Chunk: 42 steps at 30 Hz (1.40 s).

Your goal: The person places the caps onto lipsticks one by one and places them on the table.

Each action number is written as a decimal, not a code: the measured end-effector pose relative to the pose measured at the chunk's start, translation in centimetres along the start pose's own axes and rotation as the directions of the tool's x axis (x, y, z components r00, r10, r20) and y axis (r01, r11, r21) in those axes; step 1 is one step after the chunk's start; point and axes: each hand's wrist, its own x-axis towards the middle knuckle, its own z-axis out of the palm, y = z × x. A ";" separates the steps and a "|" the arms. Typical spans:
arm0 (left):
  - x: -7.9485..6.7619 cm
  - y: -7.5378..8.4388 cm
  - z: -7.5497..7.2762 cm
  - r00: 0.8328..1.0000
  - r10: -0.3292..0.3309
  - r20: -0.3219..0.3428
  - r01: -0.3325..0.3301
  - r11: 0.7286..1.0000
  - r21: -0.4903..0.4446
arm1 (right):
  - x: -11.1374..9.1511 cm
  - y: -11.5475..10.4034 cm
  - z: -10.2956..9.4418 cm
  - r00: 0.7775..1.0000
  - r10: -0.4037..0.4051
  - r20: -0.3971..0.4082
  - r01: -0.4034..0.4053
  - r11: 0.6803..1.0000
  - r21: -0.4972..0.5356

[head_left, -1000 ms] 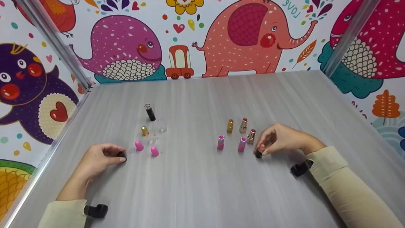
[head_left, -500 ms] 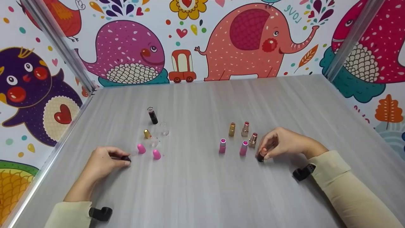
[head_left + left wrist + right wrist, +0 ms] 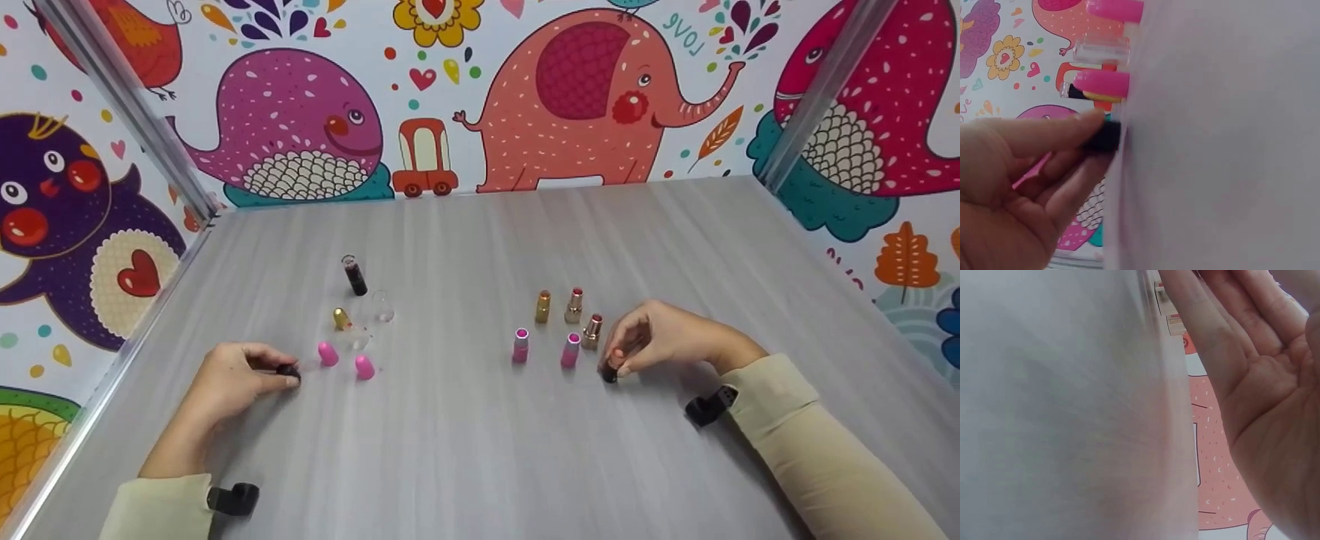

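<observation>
The left hand (image 3: 238, 375) is pinching a small black cap (image 3: 288, 371) between thumb and fingers, its grip narrow, and is holding it down at the left side of the grey table (image 3: 450, 450). The right hand (image 3: 654, 336) is gripping a black lipstick (image 3: 610, 372) with an orange tip, thumb and fingers closing on it at the right side (whether its base is touching the tabletop, I cannot tell). Just beyond the cap, two pink caps are standing, a nearer pink cap (image 3: 364, 367) and a farther pink cap (image 3: 328, 354); behind them a gold cap (image 3: 341, 319) and a clear cap (image 3: 382, 307) are sitting near a black tube (image 3: 354, 276) with a transparent top. Just beside the right hand a rose-gold lipstick (image 3: 592, 332) is standing uncapped, and a pink lipstick (image 3: 571, 351) is standing near it, with a gold lipstick (image 3: 542, 307) behind. A cartoon elephant (image 3: 577, 105) is decorating the back wall.
</observation>
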 end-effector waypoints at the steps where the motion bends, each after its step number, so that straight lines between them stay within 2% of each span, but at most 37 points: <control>1: 0.0 0.3 -0.2 1.000 0.008 -0.005 -0.008 1.000 0.003 | 0.0 0.0 0.1 1.000 0.001 0.001 -0.001 1.000 -0.002; 7: 0.0 3.0 -1.2 0.999 0.037 -0.038 -0.037 0.999 -0.014 | 0.1 -0.1 0.1 1.000 -0.005 0.001 0.005 1.000 -0.012; 10: 0.2 4.4 -1.1 0.998 0.030 -0.049 -0.034 0.995 -0.089 | 0.1 -0.1 0.0 1.000 -0.003 -0.001 0.003 1.000 -0.016; 14: 0.4 6.3 -0.7 0.995 0.056 -0.080 -0.071 0.978 -0.196 | 0.1 -0.1 0.0 1.000 0.016 -0.005 -0.016 1.000 0.006; 21: 0.9 9.4 0.2 0.987 0.104 -0.119 -0.136 0.943 -0.303 | 0.0 -0.2 0.1 1.000 0.013 -0.004 -0.013 1.000 0.019; 31: 1.5 12.0 1.5 0.978 0.177 -0.113 -0.207 0.899 -0.386 | 0.2 -0.6 -0.3 0.999 0.033 0.017 -0.032 0.998 -0.049; 37: 1.7 13.0 2.0 0.979 0.177 -0.097 -0.202 0.887 -0.416 | -0.4 -1.1 -1.2 0.999 0.035 -0.038 -0.037 0.997 -0.073; 39: 1.9 13.4 2.2 0.976 0.193 -0.102 -0.219 0.873 -0.435 | -0.6 -1.3 -1.4 0.998 0.036 -0.057 -0.040 0.996 -0.075; 42: 2.0 14.1 2.4 0.964 0.233 -0.125 -0.264 0.830 -0.491 | -0.8 -1.8 -1.7 0.997 0.021 -0.075 -0.028 0.996 -0.088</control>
